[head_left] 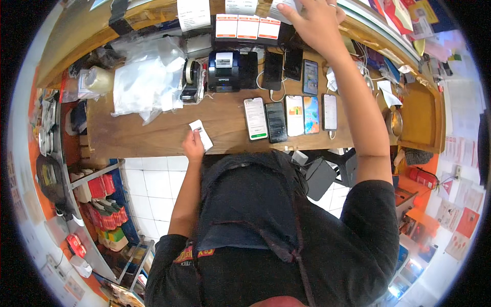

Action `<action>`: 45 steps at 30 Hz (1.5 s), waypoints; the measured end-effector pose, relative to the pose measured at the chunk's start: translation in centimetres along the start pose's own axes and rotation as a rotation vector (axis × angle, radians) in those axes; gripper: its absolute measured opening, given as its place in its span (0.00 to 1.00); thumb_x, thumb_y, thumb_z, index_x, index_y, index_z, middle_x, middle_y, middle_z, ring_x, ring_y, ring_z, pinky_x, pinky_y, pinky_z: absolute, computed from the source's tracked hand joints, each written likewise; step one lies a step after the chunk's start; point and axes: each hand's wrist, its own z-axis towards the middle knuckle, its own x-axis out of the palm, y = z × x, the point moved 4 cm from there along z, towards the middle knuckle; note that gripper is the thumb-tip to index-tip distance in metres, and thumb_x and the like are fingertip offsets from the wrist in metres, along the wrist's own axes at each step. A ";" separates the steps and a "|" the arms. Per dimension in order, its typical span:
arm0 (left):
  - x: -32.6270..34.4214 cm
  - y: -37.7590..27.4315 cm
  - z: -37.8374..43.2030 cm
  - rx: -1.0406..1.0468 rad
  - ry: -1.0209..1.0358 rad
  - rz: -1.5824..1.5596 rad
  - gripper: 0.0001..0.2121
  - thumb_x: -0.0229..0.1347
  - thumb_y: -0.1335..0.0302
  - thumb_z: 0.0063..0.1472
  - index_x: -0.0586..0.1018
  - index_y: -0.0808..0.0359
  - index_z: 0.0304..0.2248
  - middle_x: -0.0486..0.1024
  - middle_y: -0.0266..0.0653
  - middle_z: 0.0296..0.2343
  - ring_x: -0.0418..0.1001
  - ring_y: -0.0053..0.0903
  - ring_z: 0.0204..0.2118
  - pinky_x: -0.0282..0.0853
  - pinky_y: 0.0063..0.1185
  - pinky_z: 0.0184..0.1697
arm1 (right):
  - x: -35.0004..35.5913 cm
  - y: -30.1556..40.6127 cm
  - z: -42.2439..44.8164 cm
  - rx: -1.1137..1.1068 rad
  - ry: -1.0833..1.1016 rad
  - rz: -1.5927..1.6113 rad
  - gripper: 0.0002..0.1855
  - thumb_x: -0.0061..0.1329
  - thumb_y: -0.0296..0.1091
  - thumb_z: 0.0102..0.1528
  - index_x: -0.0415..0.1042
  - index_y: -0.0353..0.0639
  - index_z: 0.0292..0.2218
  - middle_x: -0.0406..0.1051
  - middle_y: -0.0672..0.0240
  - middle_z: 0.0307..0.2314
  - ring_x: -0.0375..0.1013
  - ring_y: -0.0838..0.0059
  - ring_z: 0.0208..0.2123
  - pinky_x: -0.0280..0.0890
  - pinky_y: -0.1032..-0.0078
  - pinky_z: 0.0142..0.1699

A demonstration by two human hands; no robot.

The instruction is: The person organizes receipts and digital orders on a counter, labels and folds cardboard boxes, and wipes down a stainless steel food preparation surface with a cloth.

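My left hand [193, 146] is closed on a white paper slip [202, 135], held over the front edge of the wooden desk [153, 134]. Dark print marks part of the slip. My right hand [320, 23] is raised to the ledge behind the desk. Its thumb lies over a printed paper [284, 12] there, and the picture's top edge hides some fingers, so I cannot tell whether it grips anything. Below that arm are several smartphones, among them a lit white-screened phone [256, 119], a phone with a colourful screen [311, 114] and a phone on a cable [330, 112].
A black receipt printer [223, 78] stands beside a tape dispenser [190, 82]. Clear plastic bags [147, 84] and a tape roll [99, 80] lie at left. Red-bordered cards [247, 27] line the back. Cables run between the phones. A metal bowl [394, 122] sits at right.
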 end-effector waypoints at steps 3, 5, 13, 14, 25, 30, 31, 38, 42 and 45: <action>0.1 0.4 0.1 0.020 -0.024 -0.010 0.15 0.52 0.65 0.66 0.75 0.69 0.27 0.73 0.52 0.19 0.73 0.43 0.21 0.65 0.34 0.27 | 0.8 -0.4 -0.9 -0.043 -0.103 -0.097 0.25 0.52 0.49 0.55 0.73 0.49 0.51 0.67 0.58 0.50 0.63 0.50 0.52 0.51 0.52 0.58; 0.2 0.3 0.1 0.028 -0.018 0.000 0.15 0.52 0.65 0.66 0.76 0.69 0.27 0.73 0.53 0.19 0.73 0.44 0.21 0.65 0.35 0.26 | 0.8 -0.9 -1.1 0.017 -0.111 0.005 0.25 0.52 0.47 0.54 0.73 0.48 0.51 0.67 0.59 0.50 0.61 0.51 0.54 0.49 0.50 0.58; 0.1 0.2 0.3 0.036 -0.023 0.013 0.15 0.52 0.66 0.65 0.74 0.69 0.25 0.73 0.54 0.20 0.72 0.48 0.21 0.65 0.36 0.26 | 0.9 -1.3 -1.2 -0.048 -0.087 0.095 0.22 0.54 0.46 0.53 0.74 0.51 0.48 0.66 0.61 0.50 0.60 0.55 0.54 0.47 0.52 0.58; 0.1 0.0 0.3 0.035 -0.018 0.019 0.15 0.52 0.66 0.65 0.74 0.69 0.25 0.73 0.54 0.20 0.72 0.48 0.21 0.64 0.36 0.26 | 1.0 -1.5 -1.2 -0.053 -0.086 0.110 0.22 0.54 0.46 0.53 0.74 0.51 0.48 0.66 0.61 0.50 0.60 0.55 0.53 0.47 0.52 0.58; 0.0 -0.1 0.3 0.040 -0.034 0.005 0.15 0.52 0.66 0.65 0.73 0.69 0.25 0.72 0.55 0.20 0.71 0.51 0.23 0.64 0.38 0.28 | 1.6 -1.0 -0.5 -0.056 -0.059 0.076 0.25 0.53 0.48 0.54 0.72 0.50 0.52 0.65 0.57 0.52 0.60 0.51 0.53 0.45 0.50 0.59; 0.0 0.7 0.3 0.029 -0.010 0.083 0.14 0.52 0.66 0.65 0.74 0.68 0.26 0.73 0.55 0.21 0.72 0.51 0.24 0.65 0.38 0.29 | 1.8 0.2 -0.6 -0.122 -0.082 0.027 0.28 0.53 0.50 0.54 0.71 0.48 0.53 0.63 0.55 0.54 0.59 0.50 0.55 0.43 0.48 0.61; 0.0 0.8 0.3 0.030 -0.010 0.082 0.14 0.52 0.66 0.65 0.74 0.68 0.26 0.73 0.55 0.22 0.72 0.50 0.24 0.65 0.38 0.29 | 1.9 0.4 -0.7 -0.120 -0.093 0.017 0.28 0.53 0.50 0.54 0.71 0.48 0.53 0.63 0.55 0.54 0.59 0.49 0.56 0.42 0.48 0.61; -0.2 -0.2 0.3 0.021 -0.009 0.029 0.14 0.51 0.66 0.66 0.75 0.68 0.27 0.74 0.54 0.22 0.73 0.49 0.25 0.66 0.37 0.29 | 1.6 0.0 -0.6 -0.046 -0.043 0.049 0.29 0.53 0.51 0.56 0.69 0.47 0.55 0.61 0.53 0.56 0.58 0.50 0.56 0.41 0.46 0.62; -0.2 -0.8 0.2 0.042 -0.018 0.028 0.15 0.51 0.65 0.66 0.75 0.69 0.27 0.74 0.54 0.22 0.73 0.49 0.25 0.66 0.37 0.30 | 1.6 -0.3 -1.2 -0.044 -0.057 0.112 0.33 0.53 0.53 0.56 0.66 0.48 0.58 0.59 0.53 0.57 0.57 0.50 0.58 0.40 0.44 0.62; -0.2 -0.1 0.3 0.027 -0.016 0.031 0.15 0.51 0.65 0.67 0.75 0.69 0.27 0.74 0.54 0.22 0.73 0.49 0.25 0.66 0.36 0.29 | 1.6 -1.6 -2.9 -0.049 -0.247 0.219 0.29 0.54 0.48 0.55 0.67 0.47 0.54 0.62 0.57 0.51 0.60 0.55 0.51 0.47 0.51 0.56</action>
